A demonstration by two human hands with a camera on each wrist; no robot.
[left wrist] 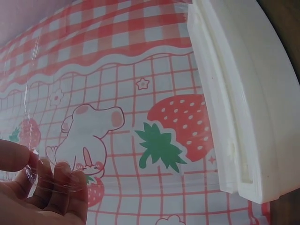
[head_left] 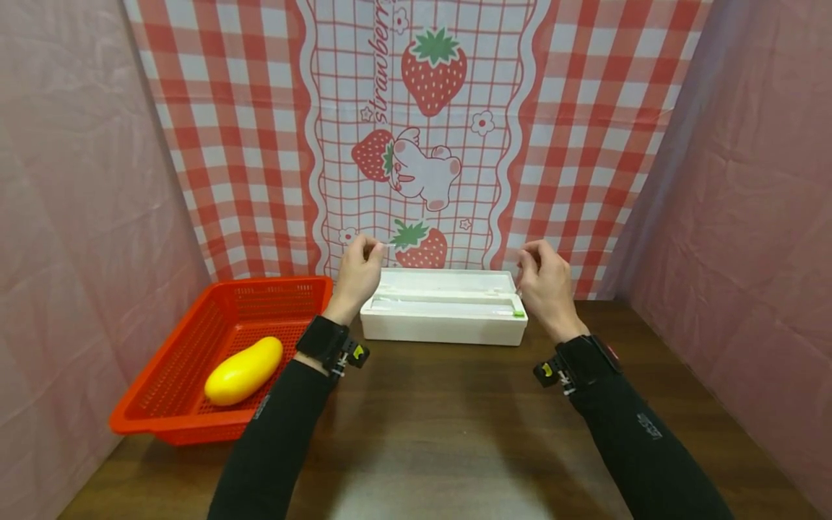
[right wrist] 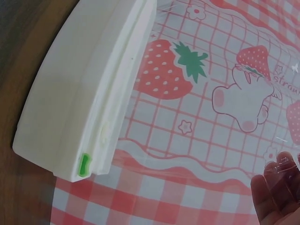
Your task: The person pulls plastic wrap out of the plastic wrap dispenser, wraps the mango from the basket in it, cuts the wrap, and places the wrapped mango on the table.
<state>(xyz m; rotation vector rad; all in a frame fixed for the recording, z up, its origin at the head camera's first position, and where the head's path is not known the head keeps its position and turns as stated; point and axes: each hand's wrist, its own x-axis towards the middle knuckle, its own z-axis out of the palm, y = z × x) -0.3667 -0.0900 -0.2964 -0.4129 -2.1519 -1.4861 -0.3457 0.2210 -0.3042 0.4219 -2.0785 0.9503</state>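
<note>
A long white plastic wrap dispenser (head_left: 445, 328) stands on the table with its lid (head_left: 448, 279) raised at the back. My left hand (head_left: 356, 282) is above its left end, pinching the edge of clear plastic wrap (left wrist: 65, 182) between thumb and fingers. At the other end my right hand (head_left: 548, 289) holds the wrap's other side, the film glinting over its fingertips in the right wrist view. The sheet stretches between both hands and is almost invisible against the cloth. A green slider (right wrist: 84, 164) sits at the dispenser's right end.
To the left stands a red plastic basket (head_left: 162, 348) with a smooth yellow oblong fruit (head_left: 243, 370) in it. Behind the dispenser hangs a checked strawberry cloth (head_left: 253, 144). Pink curtains (head_left: 84, 217) close off both sides of the brown wooden table (head_left: 429, 448).
</note>
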